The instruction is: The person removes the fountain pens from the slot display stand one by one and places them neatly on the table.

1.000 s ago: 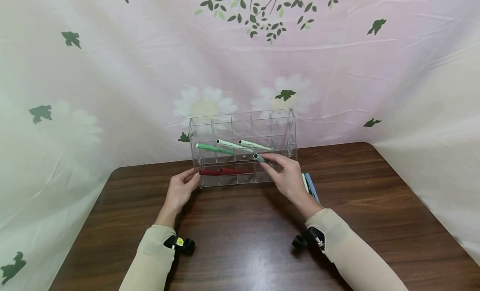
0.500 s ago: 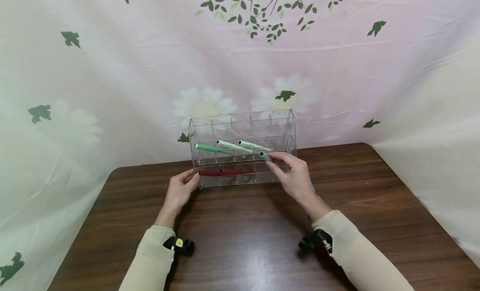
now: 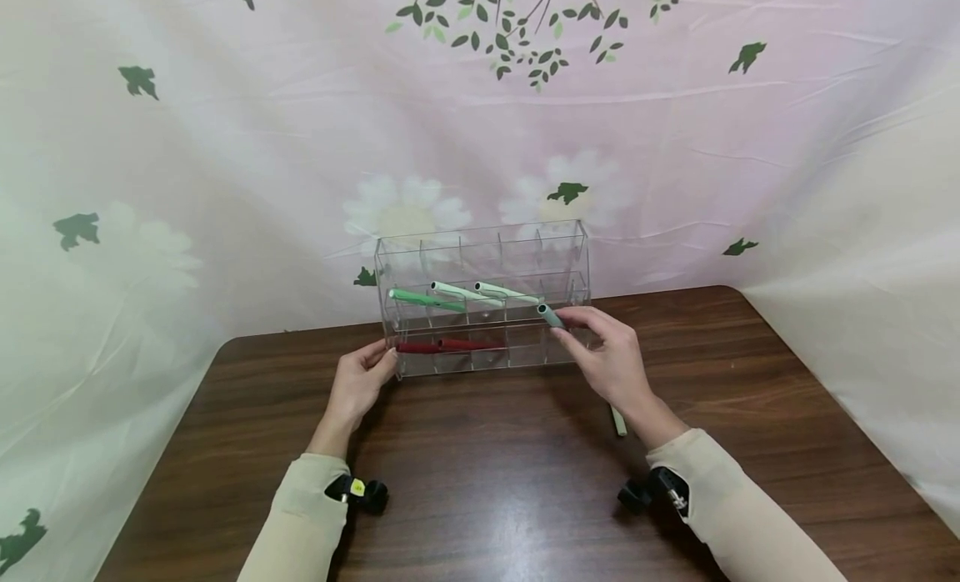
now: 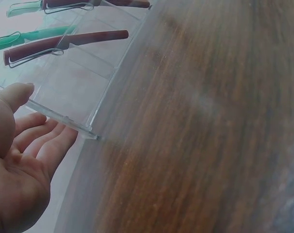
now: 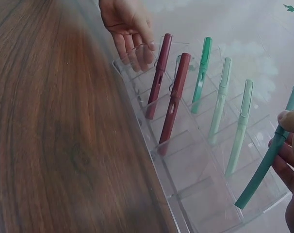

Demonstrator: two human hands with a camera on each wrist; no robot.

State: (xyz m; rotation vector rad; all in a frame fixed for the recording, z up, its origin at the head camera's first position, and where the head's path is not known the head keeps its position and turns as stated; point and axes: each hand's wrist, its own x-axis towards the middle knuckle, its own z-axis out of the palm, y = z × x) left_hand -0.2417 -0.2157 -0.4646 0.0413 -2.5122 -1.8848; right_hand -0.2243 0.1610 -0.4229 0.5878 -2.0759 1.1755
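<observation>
teal pen [image 5: 268, 160] in right hand [image 3: 611, 361]

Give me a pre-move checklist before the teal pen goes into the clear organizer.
1. Right hand pinches the teal pen: ok.
2. Left hand touches the organizer at its left end: ok.
3. Slot under the pen tip free: ok, the right-end middle-row compartment looks vacant.
4. Other pens seated: ok, two dark red pens in front, three green pens behind.
5. Pen tip aligned with slot: cannot tell.
6. Loose pen on the table behind the right wrist: not ok, unstowed.
</observation>
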